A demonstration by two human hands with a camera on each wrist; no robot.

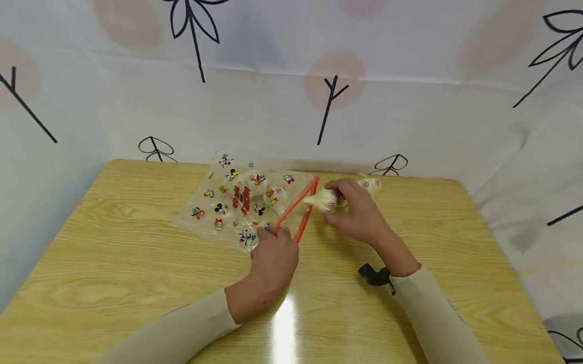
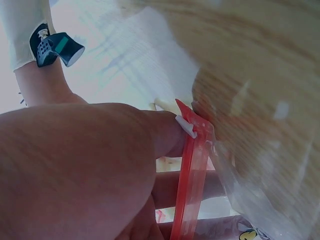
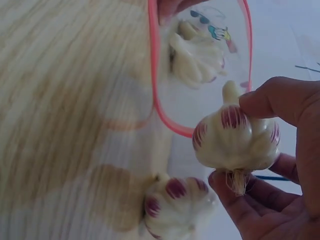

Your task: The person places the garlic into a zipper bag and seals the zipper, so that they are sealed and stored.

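Observation:
A clear zip bag (image 1: 209, 213) printed with cartoon figures lies on the table, its red zip rim (image 1: 305, 222) spread apart. My left hand (image 1: 274, 261) pinches the near end of that rim, thumb beside a white slider (image 2: 186, 126) in the left wrist view. Between thumb and fingers, my right hand (image 1: 357, 211) holds a white garlic bulb (image 3: 232, 137) with purple streaks, right at the bag's mouth. Inside the bag are garlic bulbs (image 3: 197, 57), partly hidden by the print. Another garlic bulb (image 3: 175, 207) rests on the table beside the right hand.
The wooden table (image 1: 115, 282) reaches back to a patterned white cloth (image 1: 256, 107), which also hangs along both sides. A dark wrist camera (image 1: 375, 275) sticks out from the right sleeve. The loose bulb lies near the table's back edge.

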